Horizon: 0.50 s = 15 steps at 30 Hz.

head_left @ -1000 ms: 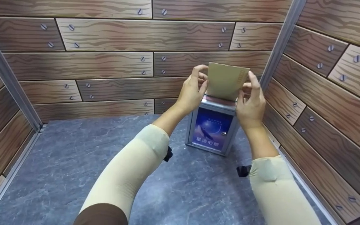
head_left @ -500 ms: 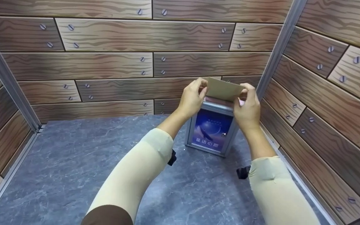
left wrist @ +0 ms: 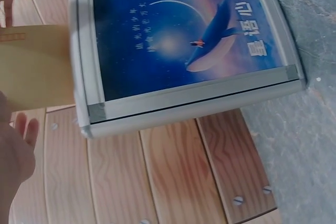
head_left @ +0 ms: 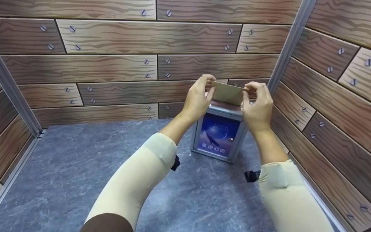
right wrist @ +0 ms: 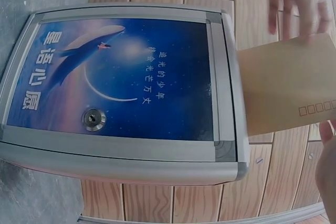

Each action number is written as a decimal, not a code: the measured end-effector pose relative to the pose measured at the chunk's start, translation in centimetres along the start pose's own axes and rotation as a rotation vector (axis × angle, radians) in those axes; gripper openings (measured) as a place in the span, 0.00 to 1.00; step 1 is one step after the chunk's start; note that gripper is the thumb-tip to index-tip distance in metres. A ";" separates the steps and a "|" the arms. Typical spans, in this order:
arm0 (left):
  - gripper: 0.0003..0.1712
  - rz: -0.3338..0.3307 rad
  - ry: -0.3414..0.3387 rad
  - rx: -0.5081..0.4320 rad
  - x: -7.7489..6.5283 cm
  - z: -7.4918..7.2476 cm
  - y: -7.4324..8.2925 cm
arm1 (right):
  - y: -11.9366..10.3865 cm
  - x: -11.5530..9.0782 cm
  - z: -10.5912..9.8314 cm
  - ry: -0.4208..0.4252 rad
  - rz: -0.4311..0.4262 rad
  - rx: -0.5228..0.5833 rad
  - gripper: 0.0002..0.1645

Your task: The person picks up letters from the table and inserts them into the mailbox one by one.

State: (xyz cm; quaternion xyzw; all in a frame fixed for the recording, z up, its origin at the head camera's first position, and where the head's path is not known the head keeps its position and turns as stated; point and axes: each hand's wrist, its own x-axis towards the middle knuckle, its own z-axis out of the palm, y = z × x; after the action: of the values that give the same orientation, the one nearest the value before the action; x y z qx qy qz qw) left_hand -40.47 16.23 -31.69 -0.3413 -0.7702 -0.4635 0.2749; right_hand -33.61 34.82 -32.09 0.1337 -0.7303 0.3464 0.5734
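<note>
A brown paper envelope (head_left: 227, 93) stands upright over the top of a silver-framed letter box (head_left: 219, 135), its lower end hidden behind the top edge. Small printed squares run along one side of the envelope (right wrist: 289, 82) in the right wrist view. My left hand (head_left: 197, 98) pinches its left edge, and my right hand (head_left: 259, 104) pinches the upper right corner. The box front carries a blue poster (left wrist: 184, 35) with a whale and white characters. A round key lock (right wrist: 93, 119) is set into that panel.
The box stands on a grey marbled tabletop (head_left: 85, 167), toward the back right. Wood-plank patterned walls (head_left: 118, 67) enclose it at the back and sides, with a metal corner post (head_left: 283, 48) behind the right hand.
The envelope has gone down toward the box top, and less of it shows above. Both hands dropped with it, then rose slightly, with the right hand shifting to the right.
</note>
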 end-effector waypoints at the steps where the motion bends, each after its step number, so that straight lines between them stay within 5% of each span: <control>1: 0.12 0.019 0.009 0.018 0.1 0.0 0.1 | 0.2 0.0 -0.1 -0.001 0.001 -0.007 0.10; 6: 0.07 0.054 0.010 0.122 0.2 0.2 -0.4 | 1.5 -0.5 -0.1 -0.022 0.030 -0.032 0.06; 15: 0.04 -0.010 -0.016 0.188 -0.9 1.2 -2.3 | 3.8 -1.9 0.2 -0.132 0.081 -0.118 0.05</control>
State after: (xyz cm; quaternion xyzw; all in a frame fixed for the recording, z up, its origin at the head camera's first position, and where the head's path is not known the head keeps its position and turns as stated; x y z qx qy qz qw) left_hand -41.87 16.33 -34.07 -0.3139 -0.8142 -0.3877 0.2970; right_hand -35.40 37.02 -35.24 0.0929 -0.7904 0.3161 0.5164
